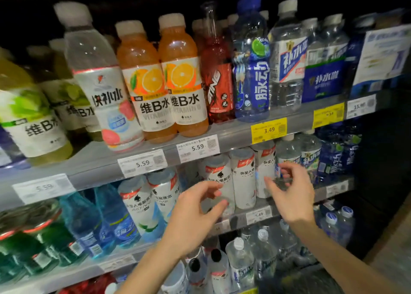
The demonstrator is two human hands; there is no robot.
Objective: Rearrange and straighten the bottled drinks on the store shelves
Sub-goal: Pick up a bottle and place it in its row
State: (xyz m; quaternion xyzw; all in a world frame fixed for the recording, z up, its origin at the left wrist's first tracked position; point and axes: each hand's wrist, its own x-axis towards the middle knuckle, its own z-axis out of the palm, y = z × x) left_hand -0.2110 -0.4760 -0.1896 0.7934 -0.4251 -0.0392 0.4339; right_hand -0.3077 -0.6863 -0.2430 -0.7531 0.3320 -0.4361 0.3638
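On the middle shelf stands a row of white-labelled bottles (243,178). My left hand (195,215) hovers in front of the white-labelled bottle (219,175) at the row's left, fingers loosely curled and holding nothing. My right hand (291,195) is raised before the right end of that row, fingers spread and curved, with nothing clearly in its grip. On the upper shelf, a pink-and-white bottle (104,89) leans left beside two upright orange bottles (164,82). A red bottle (219,80) and a blue bottle (253,71) stand to their right.
The upper shelf's grey front rail (233,135) carries white and yellow price tags. Green-labelled bottles (29,115) lean at far left. Blue and green bottles (89,224) fill the middle shelf's left side. Clear bottles (240,258) crowd the shelf below my arms.
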